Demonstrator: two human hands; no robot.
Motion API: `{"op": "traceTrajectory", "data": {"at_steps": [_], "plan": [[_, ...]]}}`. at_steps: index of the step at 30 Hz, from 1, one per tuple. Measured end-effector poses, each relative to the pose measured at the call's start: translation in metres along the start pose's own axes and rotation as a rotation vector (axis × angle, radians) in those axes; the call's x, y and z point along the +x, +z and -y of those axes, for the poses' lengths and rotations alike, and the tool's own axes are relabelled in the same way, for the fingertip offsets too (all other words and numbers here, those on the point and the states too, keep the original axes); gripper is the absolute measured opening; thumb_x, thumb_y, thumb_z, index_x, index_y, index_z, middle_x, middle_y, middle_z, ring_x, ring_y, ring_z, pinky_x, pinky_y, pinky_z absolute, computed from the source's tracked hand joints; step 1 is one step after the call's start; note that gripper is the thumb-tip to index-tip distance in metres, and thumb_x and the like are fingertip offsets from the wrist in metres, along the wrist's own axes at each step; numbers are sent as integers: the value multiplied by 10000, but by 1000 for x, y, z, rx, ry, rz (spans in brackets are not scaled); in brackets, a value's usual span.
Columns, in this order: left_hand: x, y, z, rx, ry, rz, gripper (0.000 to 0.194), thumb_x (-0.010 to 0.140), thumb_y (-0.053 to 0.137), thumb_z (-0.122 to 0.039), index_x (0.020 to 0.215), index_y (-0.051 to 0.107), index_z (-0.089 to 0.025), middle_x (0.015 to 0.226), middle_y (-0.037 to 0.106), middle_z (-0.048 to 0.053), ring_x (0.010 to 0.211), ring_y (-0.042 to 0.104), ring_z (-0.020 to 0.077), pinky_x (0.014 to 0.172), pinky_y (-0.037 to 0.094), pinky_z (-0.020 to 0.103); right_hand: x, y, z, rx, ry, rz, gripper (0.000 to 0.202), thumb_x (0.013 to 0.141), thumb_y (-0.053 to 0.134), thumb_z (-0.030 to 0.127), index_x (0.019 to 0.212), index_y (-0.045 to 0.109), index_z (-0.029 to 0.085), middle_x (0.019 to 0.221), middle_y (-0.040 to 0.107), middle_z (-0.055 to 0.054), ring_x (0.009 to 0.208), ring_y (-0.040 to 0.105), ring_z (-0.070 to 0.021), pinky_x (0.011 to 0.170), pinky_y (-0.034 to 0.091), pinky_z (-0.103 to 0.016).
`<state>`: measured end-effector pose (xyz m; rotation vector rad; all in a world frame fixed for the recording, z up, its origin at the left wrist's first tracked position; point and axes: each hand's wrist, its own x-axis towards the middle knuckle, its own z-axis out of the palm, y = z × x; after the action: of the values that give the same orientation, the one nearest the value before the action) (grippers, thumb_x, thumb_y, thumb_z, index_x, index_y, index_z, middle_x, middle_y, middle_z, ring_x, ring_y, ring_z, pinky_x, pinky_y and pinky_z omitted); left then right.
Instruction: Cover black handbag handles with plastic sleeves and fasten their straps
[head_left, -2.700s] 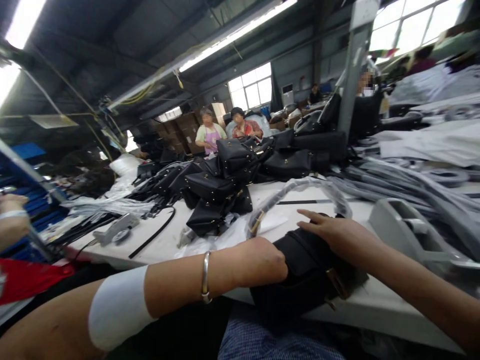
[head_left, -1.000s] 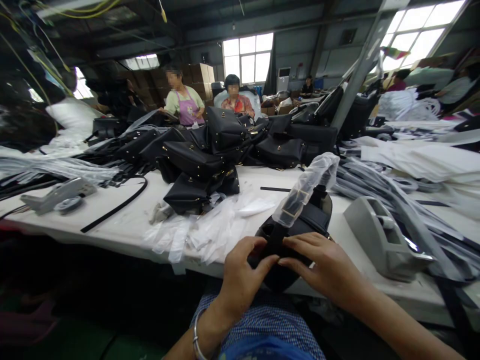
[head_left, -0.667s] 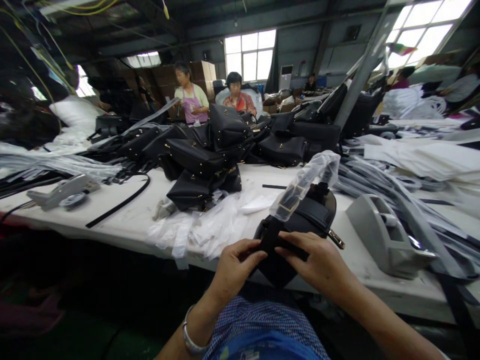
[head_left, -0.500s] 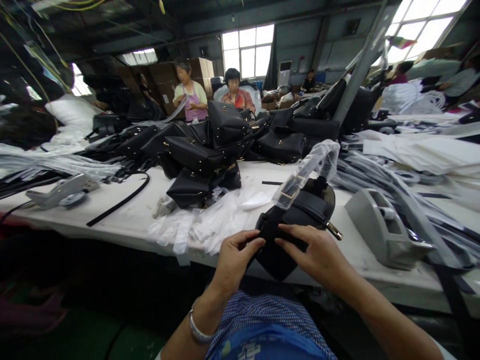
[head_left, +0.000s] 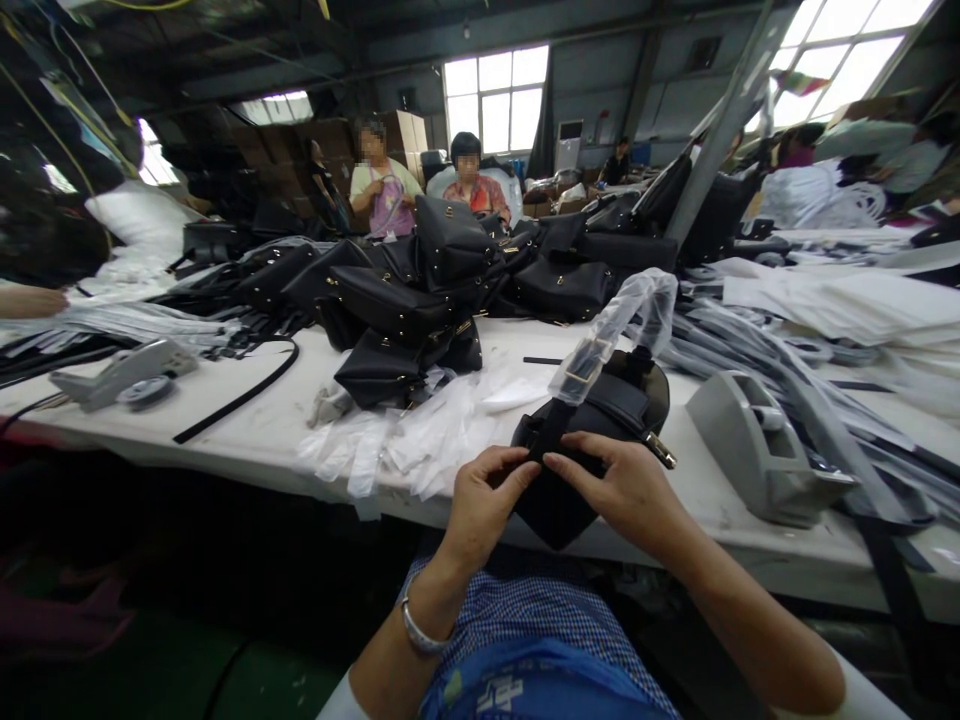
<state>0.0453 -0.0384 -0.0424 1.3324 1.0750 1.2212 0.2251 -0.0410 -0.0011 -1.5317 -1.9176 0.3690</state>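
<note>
A black bag [head_left: 559, 510] rests at the table's front edge before me. Its strap, with a gold buckle, rises from it in clear plastic wrap [head_left: 634, 300]. My left hand [head_left: 484, 500] pinches the black strap [head_left: 553, 425] near its lower end, thumb and fingers together. From the right, my right hand [head_left: 626, 490] grips the same strap end, its fingertips close to those of my left hand. A gold clasp [head_left: 661, 450] sticks out at the bag's right side. The spot between my fingertips is too small to make out.
Black bags [head_left: 394, 305] are piled at the middle, with white wrapping sheets [head_left: 427, 440] in front. Grey tape dispensers stand right [head_left: 765, 450] and left [head_left: 124, 375]. Wrapped straps [head_left: 810, 400] lie right. Two people are behind the pile; another person's hand [head_left: 34, 301] shows far left.
Both hands have moved slightly up and closer together on the strap. Another person's hand has appeared at the far left. The standing person behind the pile has drawn their hands in.
</note>
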Motion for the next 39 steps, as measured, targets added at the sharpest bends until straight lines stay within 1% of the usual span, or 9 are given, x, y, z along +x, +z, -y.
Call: {"op": "traceTrajectory", "data": {"at_steps": [4, 8, 13, 17, 19, 24, 28, 35, 39], "plan": [[-2, -7, 2, -68, -20, 76, 240, 861, 697, -300, 1051, 753, -165, 1061, 749, 76, 1010, 679, 218, 908, 517, 301, 1, 3, -3, 26, 5, -8, 300, 879, 672, 410, 1060, 772, 192, 1030, 779, -85, 982, 732, -294, 872, 592, -380], [-1, -7, 5, -112, -54, 51, 260, 832, 735, -318, 1030, 754, -150, 1010, 761, 83, 953, 696, 223, 856, 536, 297, 1, 3, -4, 20, 0, -16, 285, 884, 662, 402, 1051, 777, 203, 1019, 782, -80, 971, 735, -293, 871, 586, -370], [1, 1, 5, -109, 17, 26, 186, 836, 735, -290, 982, 768, -179, 977, 755, 53, 914, 689, 187, 802, 522, 244, -1, -2, -2, 5, -18, 15, 279, 850, 699, 389, 1023, 770, 182, 964, 789, -73, 868, 744, -289, 789, 574, -354], [4, 3, 1, -84, 64, 39, 154, 849, 721, -273, 970, 765, -188, 965, 741, 40, 904, 685, 172, 784, 516, 228, -3, -5, 0, -7, -25, 36, 195, 841, 705, 384, 864, 746, 195, 792, 766, -26, 708, 716, -244, 633, 513, -301], [5, 2, 0, -63, 64, 61, 154, 860, 707, -271, 973, 761, -181, 974, 737, 47, 909, 685, 178, 786, 520, 236, -4, -5, 2, 24, -31, 54, 187, 860, 678, 378, 820, 727, 202, 743, 740, -4, 664, 690, -213, 595, 479, -274], [6, -7, -4, 41, 116, 119, 166, 887, 671, -253, 1013, 758, -191, 983, 731, 51, 910, 683, 179, 778, 527, 243, -4, -5, 2, 92, 4, 84, 177, 857, 669, 364, 880, 744, 206, 704, 708, 22, 610, 644, -172, 565, 450, -241], [7, -10, -4, 85, 168, 65, 147, 852, 708, -224, 986, 763, -200, 958, 735, 38, 886, 689, 169, 779, 535, 240, -2, -4, 2, 94, 64, 90, 221, 837, 678, 395, 896, 755, 196, 703, 707, 18, 609, 637, -172, 579, 463, -241], [11, -4, 4, -83, 23, 82, 168, 810, 748, -255, 952, 748, -166, 877, 749, 39, 801, 696, 155, 733, 540, 228, -1, -3, 3, 149, 136, 110, 231, 819, 665, 355, 952, 755, 189, 744, 730, 11, 670, 667, -182, 580, 479, -225], [12, 1, 7, -123, 0, 103, 163, 804, 736, -240, 943, 718, -157, 859, 734, 34, 789, 687, 150, 738, 536, 237, -1, 1, 2, 153, 147, 81, 243, 804, 655, 317, 973, 754, 174, 751, 736, 5, 688, 674, -191, 582, 481, -227]]}}
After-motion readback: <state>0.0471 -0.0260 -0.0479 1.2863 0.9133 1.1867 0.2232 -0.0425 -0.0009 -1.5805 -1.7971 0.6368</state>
